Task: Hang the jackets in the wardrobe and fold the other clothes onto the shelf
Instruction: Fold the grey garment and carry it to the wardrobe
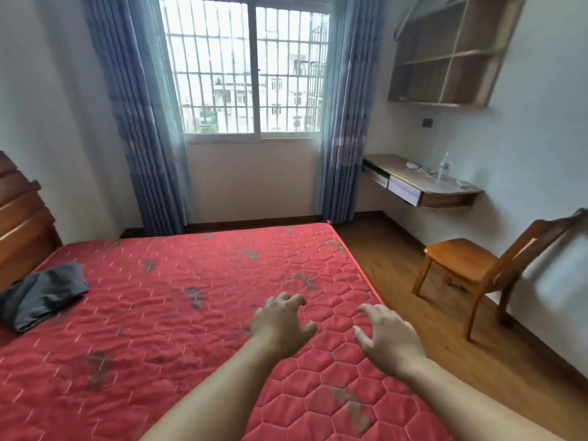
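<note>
over the near right corner of the red quilted mattress [178,313], both our hands hang empty. left hand [281,323] has fingers loosely curled and splayed, holding nothing. right hand [389,338] just beside it, fingers spread and relaxed, also holding nothing. neither looks to be touching the mattress, though we can't be sure from this angle.

only garment in view: a dark grey folded-looking piece of clothing [44,294], well off to the left of our left hand, near the wooden headboard [22,218]. can't tell if it's a jacket or something to fold. wardrobe and shelf for the clothes aren't in view; the wooden wall shelving [445,55] sits up and beyond the right hand.

our read: step in hand is fetching that garment. suggestions:
- lean or walk left along the bed, don't overreach across it.
- take it with both hands at an edge or collar, lift clear so it opens out and we can identify it.
- if jacket, find the shoulders first; if not, lay it flat on the mattress in front of the hands, smooth, then fold.

to the right of the right hand: wooden chair [461,265], and further out a wall-mounted desk [423,183] with a bottle [444,168]. mind the chair when turning.
</note>
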A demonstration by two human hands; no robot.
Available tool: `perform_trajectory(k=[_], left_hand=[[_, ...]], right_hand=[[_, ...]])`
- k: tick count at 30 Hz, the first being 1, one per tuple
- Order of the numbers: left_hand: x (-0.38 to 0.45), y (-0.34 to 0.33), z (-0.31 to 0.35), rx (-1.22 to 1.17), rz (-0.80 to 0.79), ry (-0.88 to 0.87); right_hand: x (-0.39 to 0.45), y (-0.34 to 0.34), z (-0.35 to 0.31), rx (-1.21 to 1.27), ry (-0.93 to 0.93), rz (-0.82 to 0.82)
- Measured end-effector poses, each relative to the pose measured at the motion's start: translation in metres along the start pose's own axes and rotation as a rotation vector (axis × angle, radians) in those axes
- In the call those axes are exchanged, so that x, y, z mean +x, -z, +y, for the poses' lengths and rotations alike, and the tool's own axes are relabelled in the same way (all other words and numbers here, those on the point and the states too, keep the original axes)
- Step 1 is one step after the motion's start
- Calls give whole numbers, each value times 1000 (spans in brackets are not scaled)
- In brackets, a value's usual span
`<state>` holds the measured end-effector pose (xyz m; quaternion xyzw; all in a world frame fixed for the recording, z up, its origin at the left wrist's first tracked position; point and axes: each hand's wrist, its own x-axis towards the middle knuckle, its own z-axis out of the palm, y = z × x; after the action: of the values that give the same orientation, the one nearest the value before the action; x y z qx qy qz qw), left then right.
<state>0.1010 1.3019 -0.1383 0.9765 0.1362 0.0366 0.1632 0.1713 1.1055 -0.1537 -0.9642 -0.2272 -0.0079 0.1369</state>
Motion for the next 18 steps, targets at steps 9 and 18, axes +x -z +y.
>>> perform_trajectory(k=[9, 18], left_hand=[[116, -66, 133, -27, -83, -75], [213, -132, 357, 12, -18, -152]], right_hand=[[66, 36, 151, -33, -98, 8], [107, 97, 386, 3, -142, 137]])
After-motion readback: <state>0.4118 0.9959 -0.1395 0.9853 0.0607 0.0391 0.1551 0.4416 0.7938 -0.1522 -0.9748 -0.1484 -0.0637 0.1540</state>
